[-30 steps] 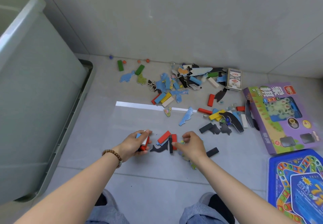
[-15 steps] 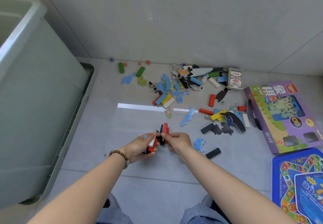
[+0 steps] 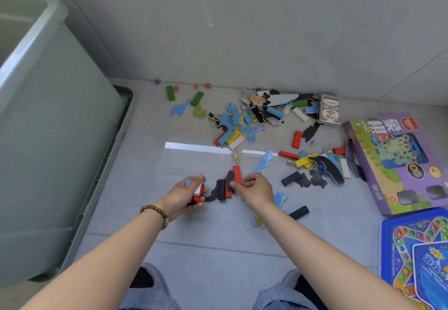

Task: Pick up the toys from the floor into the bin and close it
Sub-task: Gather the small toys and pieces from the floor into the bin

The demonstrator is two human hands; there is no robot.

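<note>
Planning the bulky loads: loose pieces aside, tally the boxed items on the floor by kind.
Purple game box: 1
Blue board game: 1
Playing-card pack: 1
Total: 3

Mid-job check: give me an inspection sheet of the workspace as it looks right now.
Surface: grey tiled floor, a bright light strip across it.
Job's things: loose pile of coloured blocks and flat puzzle pieces by the wall; playing-card deck, purple game box and blue board-game box at right; pale plastic bin at left, top open.
Clutter: nothing seen besides the toys.
Grippers: left hand grips a blue, white and red block bundle; right hand pinches a red block with a dark piece.
Cables: nothing seen.
Surroundings: plain grey wall behind; person's blue-grey trouser legs at bottom edge.
</note>
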